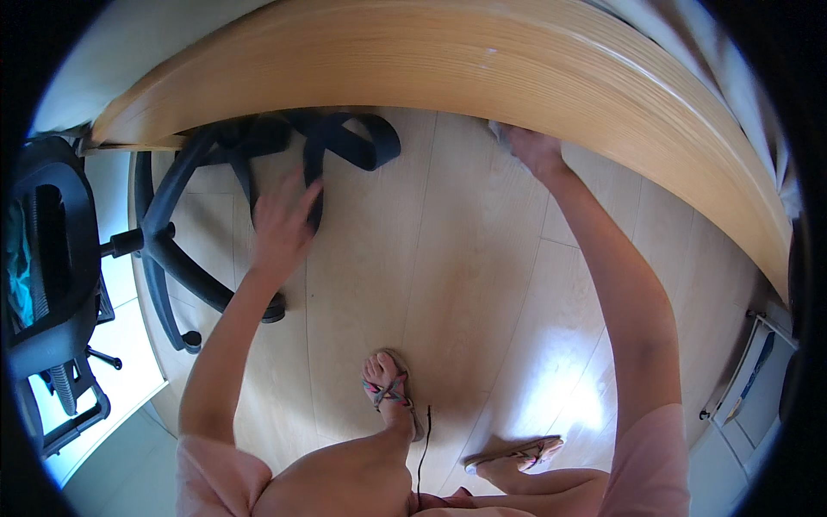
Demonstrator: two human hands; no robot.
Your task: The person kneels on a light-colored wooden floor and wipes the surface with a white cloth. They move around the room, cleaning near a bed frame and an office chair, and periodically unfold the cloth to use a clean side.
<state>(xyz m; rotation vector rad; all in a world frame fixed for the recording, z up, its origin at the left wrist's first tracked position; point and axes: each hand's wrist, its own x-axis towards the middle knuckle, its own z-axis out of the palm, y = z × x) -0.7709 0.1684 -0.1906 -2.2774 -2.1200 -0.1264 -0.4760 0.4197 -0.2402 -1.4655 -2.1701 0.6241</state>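
Observation:
My left hand (282, 223) is blurred and reaches low towards a wide black strap (371, 145). The strap lies in loops at the edge of the wooden board, and part of it passes beside and behind my fingers. Whether my fingers grip it I cannot tell. At the lower edge of the wooden board (413, 64), my right hand (535, 150) holds a whitish, crumpled cloth or wipe (500, 134) near the floor. The board hides part of that cloth and some of my fingertips.
A black office chair (55, 258) with a wheeled base (155, 226) lies tipped over on the left. Light wood-look flooring (362, 278) spreads around my sandalled feet (389, 381). A thin dark cord (424, 452) hangs between my legs. Right, a white wheeled unit (753, 388) stands.

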